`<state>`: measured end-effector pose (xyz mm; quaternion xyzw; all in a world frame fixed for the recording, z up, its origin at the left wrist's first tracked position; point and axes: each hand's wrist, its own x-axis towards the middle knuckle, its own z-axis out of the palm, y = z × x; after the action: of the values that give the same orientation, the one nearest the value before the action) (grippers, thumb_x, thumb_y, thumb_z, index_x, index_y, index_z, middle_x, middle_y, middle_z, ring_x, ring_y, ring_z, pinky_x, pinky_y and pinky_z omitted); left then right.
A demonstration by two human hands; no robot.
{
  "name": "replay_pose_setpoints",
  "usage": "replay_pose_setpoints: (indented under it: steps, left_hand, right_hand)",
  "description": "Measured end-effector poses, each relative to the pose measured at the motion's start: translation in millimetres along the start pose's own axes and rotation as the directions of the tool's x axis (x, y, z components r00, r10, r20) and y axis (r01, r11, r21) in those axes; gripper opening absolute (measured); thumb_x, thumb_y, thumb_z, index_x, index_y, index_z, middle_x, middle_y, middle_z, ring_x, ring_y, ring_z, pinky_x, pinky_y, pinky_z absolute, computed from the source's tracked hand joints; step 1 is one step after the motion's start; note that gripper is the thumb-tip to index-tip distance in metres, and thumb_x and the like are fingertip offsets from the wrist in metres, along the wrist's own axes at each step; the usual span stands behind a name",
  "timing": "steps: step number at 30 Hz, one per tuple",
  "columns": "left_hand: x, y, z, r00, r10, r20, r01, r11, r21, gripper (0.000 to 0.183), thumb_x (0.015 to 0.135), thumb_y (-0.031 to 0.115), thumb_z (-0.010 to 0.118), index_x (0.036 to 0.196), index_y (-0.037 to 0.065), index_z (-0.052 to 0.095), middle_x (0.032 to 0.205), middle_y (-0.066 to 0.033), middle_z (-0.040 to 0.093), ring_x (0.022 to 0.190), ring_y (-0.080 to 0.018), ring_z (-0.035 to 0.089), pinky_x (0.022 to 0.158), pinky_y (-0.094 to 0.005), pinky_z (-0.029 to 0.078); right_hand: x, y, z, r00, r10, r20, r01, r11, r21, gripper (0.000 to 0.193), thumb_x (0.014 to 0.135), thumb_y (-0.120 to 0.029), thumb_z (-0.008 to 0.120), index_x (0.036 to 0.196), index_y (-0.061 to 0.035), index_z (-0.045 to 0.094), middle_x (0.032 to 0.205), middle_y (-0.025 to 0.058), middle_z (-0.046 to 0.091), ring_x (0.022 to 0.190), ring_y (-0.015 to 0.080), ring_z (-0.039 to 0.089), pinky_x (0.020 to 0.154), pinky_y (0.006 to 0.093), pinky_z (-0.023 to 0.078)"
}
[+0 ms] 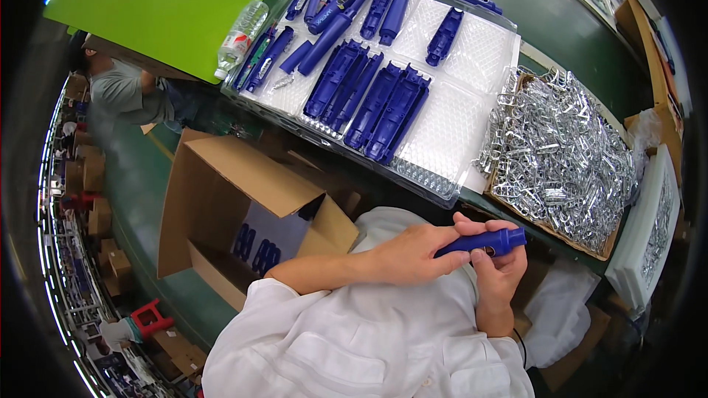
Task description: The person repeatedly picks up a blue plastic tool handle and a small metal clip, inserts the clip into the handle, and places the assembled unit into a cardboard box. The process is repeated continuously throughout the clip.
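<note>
A blue plastic handle housing [495, 240], tube-like with a narrower collar at its right end, lies across both my hands in front of my body. My left hand [422, 252] is closed round its left part, with fingers over the top and thumb along the near side. From the right, my right hand [498, 274] grips it below, its thumb beside a dark oval opening. The right hand's other fingers are partly hidden behind the housing. Beyond, a clear plastic tray [461, 110] carries several blue housing halves [398, 112] and closed blue housings [324, 43].
Right of the tray stands a shallow box heaped with shiny metal clips [564, 166]. A clear bottle [242, 38] leans by the tray's left end, near a bright green panel [158, 7]. Lower left, an open cardboard box [243, 169] contains blue parts. Another person [125, 92] is at far left.
</note>
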<state>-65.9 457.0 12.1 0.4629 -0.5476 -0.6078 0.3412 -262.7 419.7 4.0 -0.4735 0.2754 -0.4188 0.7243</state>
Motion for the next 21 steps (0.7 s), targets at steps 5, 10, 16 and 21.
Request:
replay_pose_setpoints:
  steps: [5,10,16,21]
  left_hand:
    - [3.7,-5.5,5.7,0.996,0.007,-0.087,-0.011,0.999,-0.046,0.045,0.099,0.019,0.065,0.14,0.001,0.058,0.078,-0.005,0.065,0.07,-0.0136,0.061,0.065,-0.0327,0.048]
    - [7.6,-11.0,5.5,0.984,-0.137,-0.11,0.126,0.987,-0.1,0.031,0.097,0.018,0.067,0.122,0.001,0.068,0.07,-0.0011,0.061,0.064,-0.0092,0.056,0.06,-0.0305,0.044]
    - [4.5,-12.1,6.2,0.963,-0.03,-0.269,0.025,0.999,-0.022,0.026,0.092,0.017,0.069,0.113,0.001,0.072,0.066,-0.0055,0.062,0.059,-0.0108,0.055,0.055,-0.0311,0.042]
    - [8.2,-19.3,5.4,0.921,0.099,-0.375,-0.057,0.991,0.122,0.028,0.087,0.014,0.07,0.112,0.001,0.072,0.067,-0.0125,0.062,0.054,-0.0166,0.058,0.052,-0.0329,0.043]
  right_hand:
    - [3.2,3.7,-1.0,1.0,0.0,-0.023,-0.001,1.0,-0.021,0.044,0.095,0.015,0.056,0.136,0.0011,0.045,0.129,0.0312,0.065,0.135,0.045,0.056,0.114,0.0534,0.046]
    - [5.0,11.9,3.3,0.998,0.008,-0.067,-0.014,0.996,-0.086,0.045,0.094,0.016,0.053,0.137,0.0021,0.044,0.133,0.0327,0.062,0.132,0.0386,0.059,0.112,0.047,0.049]
    - [11.6,9.0,5.7,0.998,0.05,-0.045,-0.055,0.99,-0.127,0.047,0.094,0.016,0.055,0.136,0.0024,0.044,0.134,0.0325,0.062,0.129,0.0345,0.062,0.107,0.0418,0.053]
    - [17.5,16.4,9.8,0.992,0.072,-0.107,-0.085,0.988,-0.125,0.044,0.093,0.017,0.055,0.134,0.0024,0.045,0.13,0.0305,0.065,0.124,0.0342,0.065,0.103,0.04,0.056]
